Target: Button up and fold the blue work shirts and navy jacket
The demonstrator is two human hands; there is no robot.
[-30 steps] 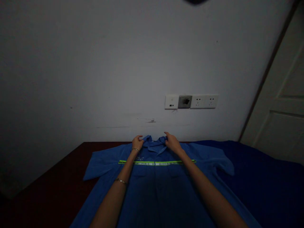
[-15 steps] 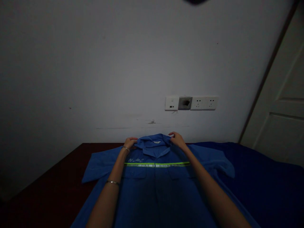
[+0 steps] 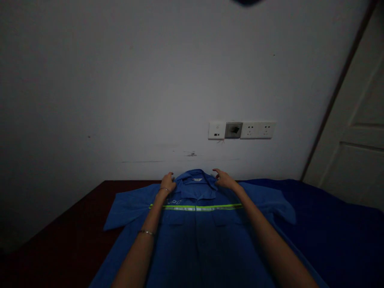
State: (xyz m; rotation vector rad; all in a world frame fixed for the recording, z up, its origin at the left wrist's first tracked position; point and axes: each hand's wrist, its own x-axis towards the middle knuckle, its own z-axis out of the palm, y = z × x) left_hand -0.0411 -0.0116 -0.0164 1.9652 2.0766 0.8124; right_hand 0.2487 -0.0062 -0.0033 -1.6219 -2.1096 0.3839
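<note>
A blue short-sleeved work shirt (image 3: pixel 198 236) with a yellow-green reflective stripe across the chest lies flat, front up, collar toward the wall. My left hand (image 3: pixel 168 183) rests at the left side of the collar (image 3: pixel 196 182), fingers curled against the fabric. My right hand (image 3: pixel 224 180) sits at the right side of the collar, fingers partly stretched and touching the cloth. Both forearms reach out over the shirt's body. Thin bracelets circle my left wrist and forearm.
The shirt lies on a dark red-brown table (image 3: pixel 69 236) pushed against a white wall. A dark blue cloth (image 3: pixel 336 228) covers the table's right part. A row of wall sockets (image 3: pixel 241 130) sits above the collar. A white door (image 3: pixel 357 132) stands at right.
The collar was bunched between my hands, then spread open and laid flat. My hands have shifted from the collar's middle to its two sides, and my right hand's fingers have loosened.
</note>
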